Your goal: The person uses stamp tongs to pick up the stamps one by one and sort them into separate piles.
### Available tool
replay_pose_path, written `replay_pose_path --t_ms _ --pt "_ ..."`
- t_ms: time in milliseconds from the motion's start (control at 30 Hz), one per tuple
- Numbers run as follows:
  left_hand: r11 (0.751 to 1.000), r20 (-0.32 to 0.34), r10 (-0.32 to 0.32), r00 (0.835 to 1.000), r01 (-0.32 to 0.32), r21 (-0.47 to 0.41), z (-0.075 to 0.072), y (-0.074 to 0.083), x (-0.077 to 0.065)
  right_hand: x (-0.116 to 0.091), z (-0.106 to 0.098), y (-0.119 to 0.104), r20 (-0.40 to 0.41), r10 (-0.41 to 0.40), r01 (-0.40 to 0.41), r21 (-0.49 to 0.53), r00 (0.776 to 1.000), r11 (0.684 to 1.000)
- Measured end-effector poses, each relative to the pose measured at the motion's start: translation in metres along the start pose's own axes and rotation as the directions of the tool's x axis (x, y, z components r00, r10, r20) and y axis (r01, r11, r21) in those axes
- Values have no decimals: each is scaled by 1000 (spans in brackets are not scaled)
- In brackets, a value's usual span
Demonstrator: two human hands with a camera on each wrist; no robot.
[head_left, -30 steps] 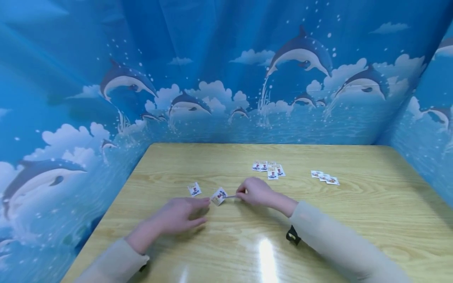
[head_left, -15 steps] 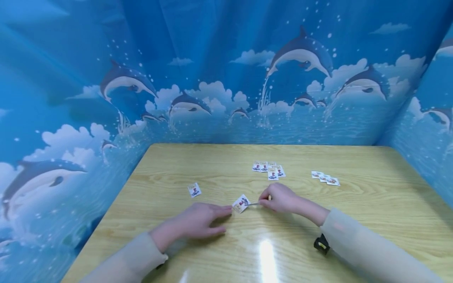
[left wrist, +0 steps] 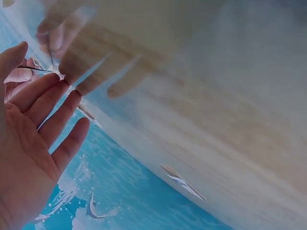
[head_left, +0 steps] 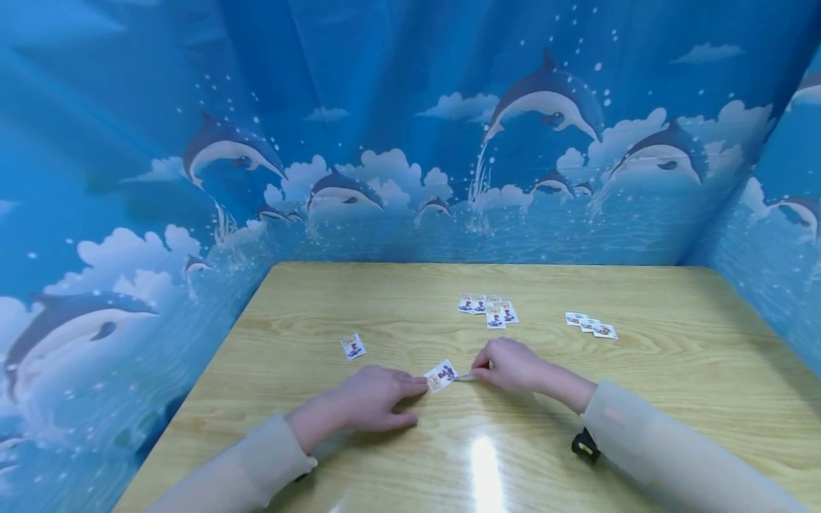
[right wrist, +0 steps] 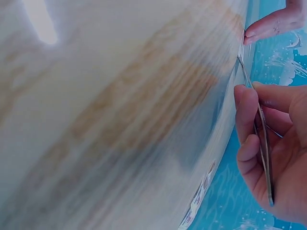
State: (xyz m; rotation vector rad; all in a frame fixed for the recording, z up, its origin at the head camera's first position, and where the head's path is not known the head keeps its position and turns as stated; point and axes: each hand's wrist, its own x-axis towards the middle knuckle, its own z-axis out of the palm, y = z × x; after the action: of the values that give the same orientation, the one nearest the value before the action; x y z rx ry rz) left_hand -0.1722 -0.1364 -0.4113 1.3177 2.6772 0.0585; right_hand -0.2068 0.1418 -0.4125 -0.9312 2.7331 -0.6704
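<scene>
A small white printed card (head_left: 441,375) lies on the table between my two hands. My left hand (head_left: 378,399) has its fingers extended, and its fingertips touch the card's left edge. Metal tweezers (right wrist: 267,167) are held in my right hand (head_left: 509,365), gripped between thumb and fingers. Their tips reach the card's right side in the head view; whether they pinch it is too small to tell. Left of the hands, another similar card (head_left: 353,346) lies by itself.
Farther back on the wooden table (head_left: 308,292) lies a cluster of several similar cards (head_left: 495,316). A short overlapping row of cards (head_left: 589,325) lies to its right. A blue dolphin-print curtain (head_left: 398,178) borders the table behind and at the sides.
Both hands, the tweezers and the card between them have moved to the right, mostly in the first half second, then slightly nearer to me. The card has turned a little. Other cards stayed put.
</scene>
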Motion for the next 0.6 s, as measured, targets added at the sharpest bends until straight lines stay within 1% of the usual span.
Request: replay_pose_path --t_ms 167,367,467,600 --pt "1000 -19 8 1000 -8 12 -2 3 3 0 0 0 -4 -7 6 -11 1000 1000" --pt "992 -68 59 996 -51 112 -1 6 9 0 -1 0 -1 -11 11 -25 1000 1000" --pt "990 -71 59 996 -49 135 -1 6 10 1 -2 1 9 3 -3 -3 1000 1000" --pt "989 -71 61 996 -50 139 -1 6 11 6 -5 4 22 39 -40 55 999 998"
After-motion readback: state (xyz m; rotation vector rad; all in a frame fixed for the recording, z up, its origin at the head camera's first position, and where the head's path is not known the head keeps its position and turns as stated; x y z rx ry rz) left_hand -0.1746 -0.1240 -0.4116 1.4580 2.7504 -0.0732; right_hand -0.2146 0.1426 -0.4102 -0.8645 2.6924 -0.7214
